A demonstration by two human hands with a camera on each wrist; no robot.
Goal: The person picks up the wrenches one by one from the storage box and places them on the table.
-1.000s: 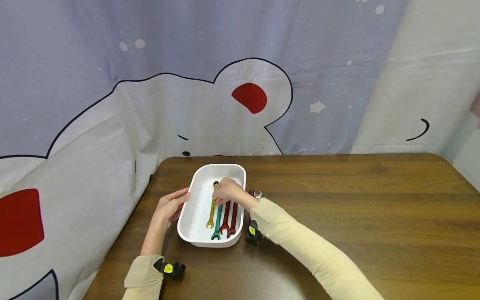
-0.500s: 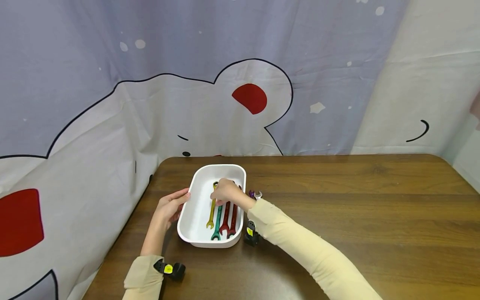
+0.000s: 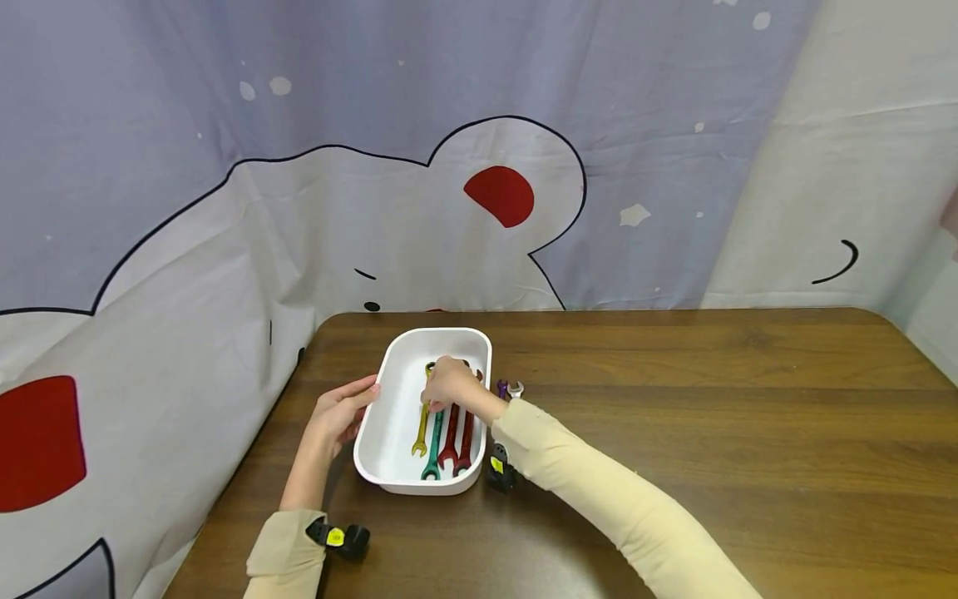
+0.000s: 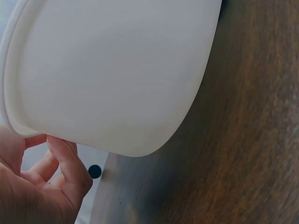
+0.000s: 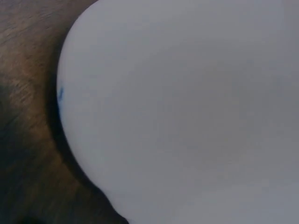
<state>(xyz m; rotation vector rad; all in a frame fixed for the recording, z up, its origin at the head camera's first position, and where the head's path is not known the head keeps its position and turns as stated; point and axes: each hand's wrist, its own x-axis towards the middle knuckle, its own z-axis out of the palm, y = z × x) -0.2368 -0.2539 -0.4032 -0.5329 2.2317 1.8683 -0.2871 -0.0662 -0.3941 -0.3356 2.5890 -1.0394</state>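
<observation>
In the head view, my left hand (image 3: 338, 416) grips the left rim of a white plastic tray (image 3: 383, 466), thumb at the edge and fingers against the outer wall. The left wrist view shows those bent fingers (image 4: 70, 163) against the tray's outside. My right hand (image 3: 452, 384) reaches over the tray's right side, its fingertips pinching a yellow combination wrench (image 3: 422, 433) that lies inside. Beside it lie a green wrench (image 3: 434, 449) and two red wrenches (image 3: 449, 437), their upper parts partly under the hand. From the right wrist, only the tray's outer wall (image 5: 177, 112) shows.
Right of the tray, a purple wrench (image 3: 502, 388) and a silver wrench (image 3: 515, 389) lie on the wooden table (image 3: 674, 399), mostly hidden by the right forearm. A printed curtain (image 3: 359, 216) hangs behind the table. Each wrist wears a black camera (image 3: 353, 542).
My right hand and forearm have shifted very slightly left, uncovering a little more at the tray's right side. The left hand, tray and wrenches look unmoved.
</observation>
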